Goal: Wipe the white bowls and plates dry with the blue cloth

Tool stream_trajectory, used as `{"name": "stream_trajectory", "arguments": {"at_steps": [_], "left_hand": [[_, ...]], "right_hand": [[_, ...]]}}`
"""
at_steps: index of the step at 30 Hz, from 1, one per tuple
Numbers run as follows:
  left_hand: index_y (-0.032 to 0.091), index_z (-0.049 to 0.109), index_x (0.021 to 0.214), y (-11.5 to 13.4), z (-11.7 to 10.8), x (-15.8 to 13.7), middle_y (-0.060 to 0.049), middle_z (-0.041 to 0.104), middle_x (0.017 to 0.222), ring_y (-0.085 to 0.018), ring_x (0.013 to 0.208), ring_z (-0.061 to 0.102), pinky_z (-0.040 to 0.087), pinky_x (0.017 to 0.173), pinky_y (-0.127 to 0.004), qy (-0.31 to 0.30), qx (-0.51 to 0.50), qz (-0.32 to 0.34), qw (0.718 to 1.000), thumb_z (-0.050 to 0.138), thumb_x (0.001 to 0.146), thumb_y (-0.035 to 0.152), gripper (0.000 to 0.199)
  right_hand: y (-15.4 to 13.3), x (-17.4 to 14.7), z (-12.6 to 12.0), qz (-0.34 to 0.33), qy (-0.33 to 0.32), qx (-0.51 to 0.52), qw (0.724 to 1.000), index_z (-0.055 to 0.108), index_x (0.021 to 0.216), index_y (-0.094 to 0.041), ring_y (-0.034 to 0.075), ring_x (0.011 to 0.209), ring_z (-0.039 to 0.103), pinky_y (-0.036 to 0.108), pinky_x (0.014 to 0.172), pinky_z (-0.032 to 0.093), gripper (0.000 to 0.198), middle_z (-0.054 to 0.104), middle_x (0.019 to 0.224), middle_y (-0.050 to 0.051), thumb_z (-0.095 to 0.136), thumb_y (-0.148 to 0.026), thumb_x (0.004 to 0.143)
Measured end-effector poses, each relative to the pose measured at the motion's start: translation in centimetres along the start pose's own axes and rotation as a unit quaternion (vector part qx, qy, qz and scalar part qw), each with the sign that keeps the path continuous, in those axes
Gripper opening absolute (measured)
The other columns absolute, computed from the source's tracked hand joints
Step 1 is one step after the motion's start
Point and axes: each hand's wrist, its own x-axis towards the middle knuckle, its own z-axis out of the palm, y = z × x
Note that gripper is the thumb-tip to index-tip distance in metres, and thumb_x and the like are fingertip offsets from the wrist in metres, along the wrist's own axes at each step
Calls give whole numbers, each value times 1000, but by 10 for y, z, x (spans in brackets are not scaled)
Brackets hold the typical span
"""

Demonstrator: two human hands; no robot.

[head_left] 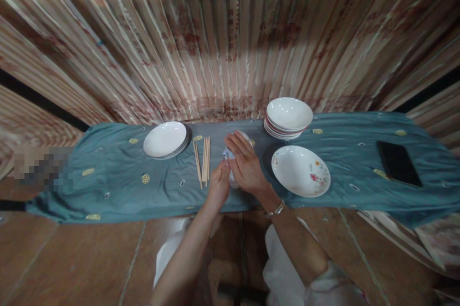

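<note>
L hand [218,184] curled, R hand [246,164] flat, meet at white dish [234,183] & pale cloth [227,153]; can't tell either's grip.

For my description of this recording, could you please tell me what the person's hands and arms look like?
The right hand wears no glove; a shiny, metallic-looking band circles its wrist, and a pale sleeve shows near the elbow. The left hand is gloveless too, and no band or sleeve shows on that arm.

The left hand [219,185] and right hand [247,166] meet at a crumpled pale-blue cloth [227,153]. Thin tan wooden chopsticks [206,160] lie left of them; a white flower-printed ceramic dish [300,172] sits right.
</note>
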Motion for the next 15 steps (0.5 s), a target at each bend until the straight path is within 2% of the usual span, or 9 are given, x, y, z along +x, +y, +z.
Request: {"name": "stream_trajectory", "arguments": {"at_steps": [3,5,8,11,13,15], "left_hand": [[17,68,83,7,2,-4,-7,70,81,-20,75,61,49,71,-30,-48,78,41,995,53,86,59,44],[17,67,81,10,1,-6,-6,68,75,-19,67,57,46,65,-30,-63,116,42,990,48,87,60,47],[17,67,84,9,-3,-7,-6,68,76,-19,69,58,46,65,-30,-73,140,36,987,44,89,59,49],[18,68,87,4,-8,-7,-6,68,78,-20,74,60,47,69,-29,-73,144,26,987,43,91,58,47],[18,69,90,0,-10,-6,-6,68,77,-20,78,62,49,72,-29,-68,131,17,989,44,92,56,45],[18,69,92,-4,-12,-6,-6,69,77,-21,82,63,50,74,-29,-60,98,6,993,47,91,55,43]], "right_hand": [[6,13,-9,17,-11,3,1000,56,134,-12,23,142,39,49,119,31,44,58,139,14,36,-26,98],[14,25,-12,40,-16,24,999,63,126,-15,22,135,47,46,117,33,39,64,132,12,39,-27,97],[30,42,-14,97,-43,85,991,71,112,-18,21,119,59,39,109,41,35,70,119,9,43,-29,95],[50,54,-11,205,-75,143,965,75,102,-19,19,96,65,32,91,48,35,74,100,3,46,-35,92],[65,58,-4,273,-78,172,943,76,96,-17,18,82,63,30,80,48,38,72,83,0,47,-40,90],[81,57,6,323,-77,215,918,76,90,-15,18,74,60,30,74,48,41,69,74,0,47,-44,88]]}}
